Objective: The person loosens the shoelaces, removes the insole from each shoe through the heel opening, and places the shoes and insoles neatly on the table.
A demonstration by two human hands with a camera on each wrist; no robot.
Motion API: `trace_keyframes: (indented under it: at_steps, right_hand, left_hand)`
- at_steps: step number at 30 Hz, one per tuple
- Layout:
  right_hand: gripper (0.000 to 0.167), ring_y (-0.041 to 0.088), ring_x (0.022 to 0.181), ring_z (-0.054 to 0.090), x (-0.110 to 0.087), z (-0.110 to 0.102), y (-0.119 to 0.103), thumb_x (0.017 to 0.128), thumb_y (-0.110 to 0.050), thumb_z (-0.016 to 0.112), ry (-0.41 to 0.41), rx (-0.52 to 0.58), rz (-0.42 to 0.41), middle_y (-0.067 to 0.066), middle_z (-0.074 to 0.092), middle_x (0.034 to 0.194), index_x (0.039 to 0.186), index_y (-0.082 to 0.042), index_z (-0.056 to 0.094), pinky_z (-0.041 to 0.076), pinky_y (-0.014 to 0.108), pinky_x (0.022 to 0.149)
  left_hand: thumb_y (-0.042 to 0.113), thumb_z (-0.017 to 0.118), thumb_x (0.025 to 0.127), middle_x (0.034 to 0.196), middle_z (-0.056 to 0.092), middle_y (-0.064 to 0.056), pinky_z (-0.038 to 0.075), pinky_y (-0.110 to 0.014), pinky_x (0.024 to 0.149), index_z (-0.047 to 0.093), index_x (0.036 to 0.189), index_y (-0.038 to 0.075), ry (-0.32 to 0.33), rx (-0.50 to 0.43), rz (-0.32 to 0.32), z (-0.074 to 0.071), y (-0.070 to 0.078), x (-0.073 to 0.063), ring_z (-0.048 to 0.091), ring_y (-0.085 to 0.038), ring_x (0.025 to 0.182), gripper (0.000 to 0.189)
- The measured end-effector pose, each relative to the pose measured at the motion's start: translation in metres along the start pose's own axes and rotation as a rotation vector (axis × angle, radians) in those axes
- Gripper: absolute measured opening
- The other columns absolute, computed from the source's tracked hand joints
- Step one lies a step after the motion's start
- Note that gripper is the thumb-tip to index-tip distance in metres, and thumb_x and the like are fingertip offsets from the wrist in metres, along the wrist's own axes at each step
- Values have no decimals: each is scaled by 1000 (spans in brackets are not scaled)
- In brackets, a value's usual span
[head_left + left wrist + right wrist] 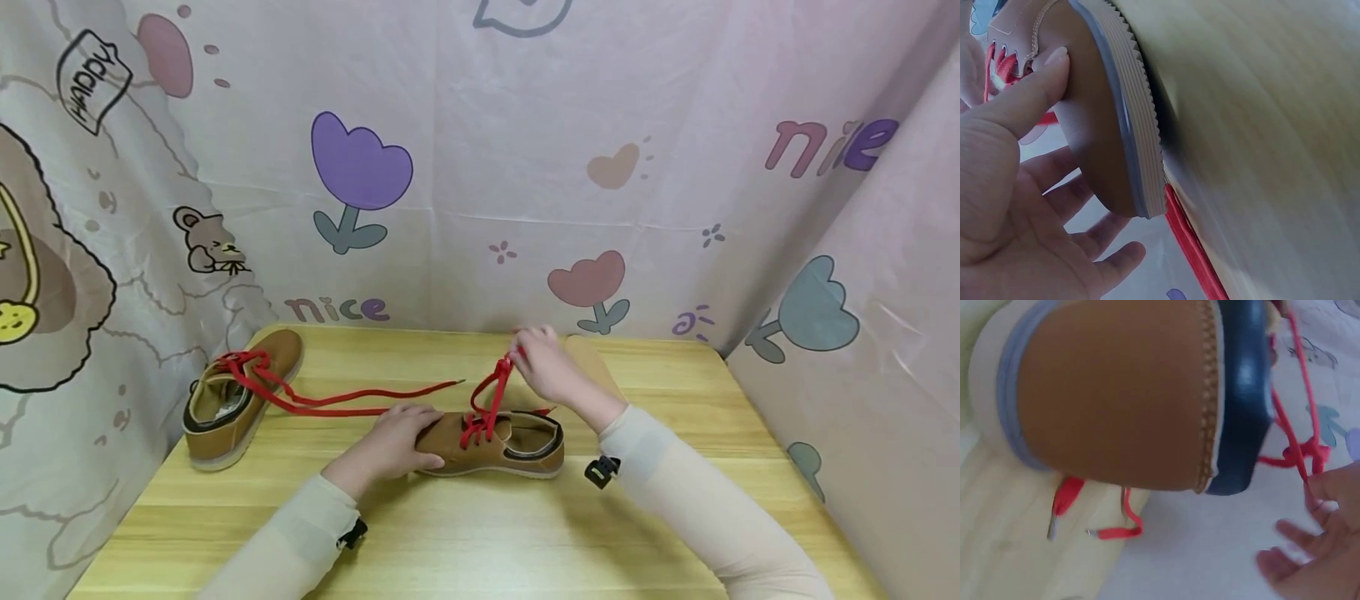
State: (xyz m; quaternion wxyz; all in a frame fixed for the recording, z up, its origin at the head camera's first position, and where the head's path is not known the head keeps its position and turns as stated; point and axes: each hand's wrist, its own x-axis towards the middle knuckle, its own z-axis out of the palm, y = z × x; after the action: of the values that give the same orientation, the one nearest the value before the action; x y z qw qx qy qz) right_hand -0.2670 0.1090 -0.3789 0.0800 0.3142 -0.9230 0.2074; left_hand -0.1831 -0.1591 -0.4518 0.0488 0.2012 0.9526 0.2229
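A brown shoe [487,463] stands on the table with its toe to the left. My left hand [393,446] holds it around the toe; in the left wrist view the thumb [1047,81] presses the upper and the fingers spread along the far side. Above the shoe, my right hand [551,371] pinches its red shoelace [496,396], drawn up taut from the eyelets. A knot [1314,453] in the lace sits just below the pinching fingers in the right wrist view. Loose lace ends with metal tips [1116,533] show beyond the heel.
Another brown shoe [281,354] stands at the table's left edge, its long red laces [337,410] trailing right toward my left hand. A flat tan piece [597,362] lies behind my right wrist. A printed curtain [465,183] surrounds the wooden table [480,542].
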Motion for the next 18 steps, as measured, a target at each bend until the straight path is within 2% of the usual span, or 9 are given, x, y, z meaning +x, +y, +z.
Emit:
trace_keyframes:
  at_steps: [2,4,6,8,10,13,16,18]
  right_hand:
    - [13,32,99,53,0,-1,4,104,-12,52,-37,158,116,14,62,107,97,-4,59,44,42,86]
    - [17,24,80,48,0,0,9,106,-12,46,-93,285,204,9,54,91,97,-2,58,41,36,72]
    - [19,21,77,45,-1,1,13,106,-12,44,-157,366,231,7,51,88,97,-1,57,38,35,69]
    - [18,20,78,45,-2,0,17,104,-12,45,-191,389,201,6,51,88,93,-3,55,37,34,71]
    - [16,23,84,48,-3,-2,19,102,-12,48,-200,363,135,8,53,92,88,-6,54,38,36,74]
    - [15,30,103,56,-3,-5,21,96,-11,52,-192,306,35,13,62,107,80,-11,53,39,40,81]
    - [14,39,126,49,-4,-7,19,90,-12,57,-187,257,-4,17,62,129,76,-14,55,38,46,91]
    - [13,40,132,44,-5,-7,18,87,-14,61,-192,244,-8,16,59,136,75,-17,55,38,49,97]
  left_hand:
    - [39,80,84,149,48,-17,26,-61,114,53,145,5,-2,0,0,0,0,0,37,-40,139,74]
    - [40,80,84,149,49,-16,26,-61,114,53,144,5,-2,4,0,0,0,0,37,-40,139,74]
    - [40,80,84,149,49,-16,26,-60,114,53,144,5,-2,6,0,1,-1,1,37,-40,139,74]
    - [39,80,84,149,49,-16,27,-60,114,53,144,5,-2,6,3,1,0,1,37,-40,139,74]
    - [39,81,84,149,49,-16,27,-60,114,53,144,5,-1,5,5,1,0,0,37,-40,139,74]
    - [38,81,84,148,49,-16,27,-61,113,53,144,4,-1,1,8,0,1,0,37,-40,139,74]
    - [38,80,85,148,49,-16,27,-61,113,53,144,4,-1,1,5,-1,2,-1,38,-41,139,73]
    - [38,80,85,148,49,-17,27,-61,113,53,144,4,0,-1,5,-1,2,-2,38,-41,139,73]
